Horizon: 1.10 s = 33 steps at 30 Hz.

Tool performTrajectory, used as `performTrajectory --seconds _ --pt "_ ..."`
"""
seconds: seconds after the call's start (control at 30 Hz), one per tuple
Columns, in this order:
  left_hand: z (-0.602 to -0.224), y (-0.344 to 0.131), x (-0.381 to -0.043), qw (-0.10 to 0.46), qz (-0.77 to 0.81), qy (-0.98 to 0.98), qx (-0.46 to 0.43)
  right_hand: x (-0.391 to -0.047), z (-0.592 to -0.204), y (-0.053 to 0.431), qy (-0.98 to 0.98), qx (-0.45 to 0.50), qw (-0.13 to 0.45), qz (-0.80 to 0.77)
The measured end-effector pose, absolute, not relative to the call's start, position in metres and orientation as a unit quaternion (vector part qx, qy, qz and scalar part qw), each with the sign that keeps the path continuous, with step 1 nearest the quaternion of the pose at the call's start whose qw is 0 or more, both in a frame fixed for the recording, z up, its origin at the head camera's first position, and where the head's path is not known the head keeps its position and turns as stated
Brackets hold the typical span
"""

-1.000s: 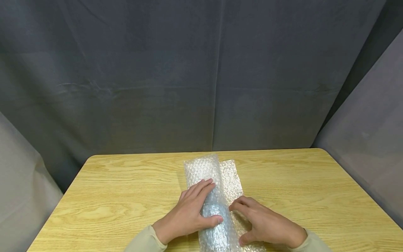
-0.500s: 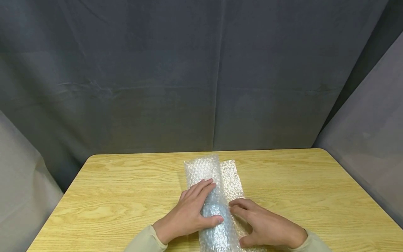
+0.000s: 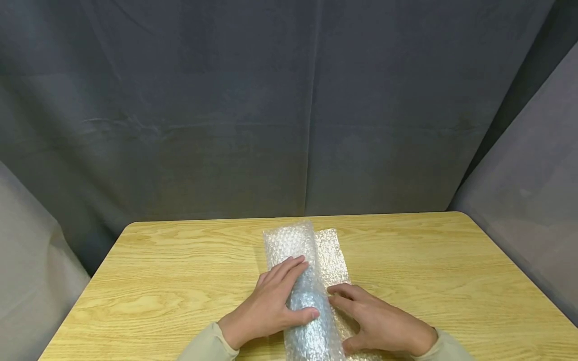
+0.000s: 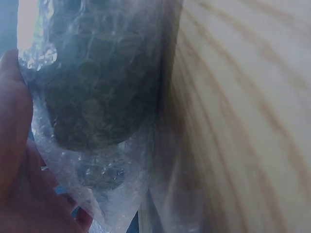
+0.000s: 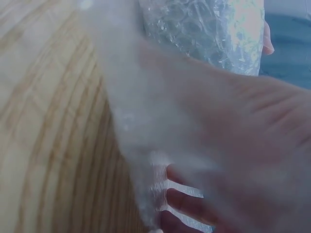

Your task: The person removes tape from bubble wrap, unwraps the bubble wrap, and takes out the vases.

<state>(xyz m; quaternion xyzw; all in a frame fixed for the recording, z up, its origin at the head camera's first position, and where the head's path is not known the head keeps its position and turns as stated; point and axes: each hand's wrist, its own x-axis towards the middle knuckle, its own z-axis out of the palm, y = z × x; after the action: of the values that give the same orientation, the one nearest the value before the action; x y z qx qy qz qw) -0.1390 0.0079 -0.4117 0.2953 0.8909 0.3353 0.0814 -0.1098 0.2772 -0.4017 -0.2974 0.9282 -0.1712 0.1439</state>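
Note:
A pale blue, rounded object wrapped in clear bubble wrap lies on the table at the lower middle of the head view. My left hand rests over it with straight fingers, its thumb reaching across the top. In the left wrist view the wrapped object looks dark through the bubbles, so its kind is unclear. At the roll's right side, my right hand has its fingertips beside the wrap, thumb apart from the fingers. A loose flap of bubble wrap spreads out there; in the right wrist view the flap partly veils that hand.
The wood-grain table has rounded far corners. A dark grey curtain hangs behind it, with lighter grey cloth panels at the sides. The bubble wrap's far end comes near the table's back edge.
The right hand's fingertips have shifted slightly toward me along the roll's side, and its index finger has straightened a little. The left hand and the wrapped object have stayed put.

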Motion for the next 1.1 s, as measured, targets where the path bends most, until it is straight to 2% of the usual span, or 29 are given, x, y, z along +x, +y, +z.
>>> performTrajectory --seconds 1.1 --pt "-0.414 -0.002 -0.141 0.093 0.351 0.883 0.297 -0.11 -0.4 0.281 0.921 -0.309 0.156 -0.179"
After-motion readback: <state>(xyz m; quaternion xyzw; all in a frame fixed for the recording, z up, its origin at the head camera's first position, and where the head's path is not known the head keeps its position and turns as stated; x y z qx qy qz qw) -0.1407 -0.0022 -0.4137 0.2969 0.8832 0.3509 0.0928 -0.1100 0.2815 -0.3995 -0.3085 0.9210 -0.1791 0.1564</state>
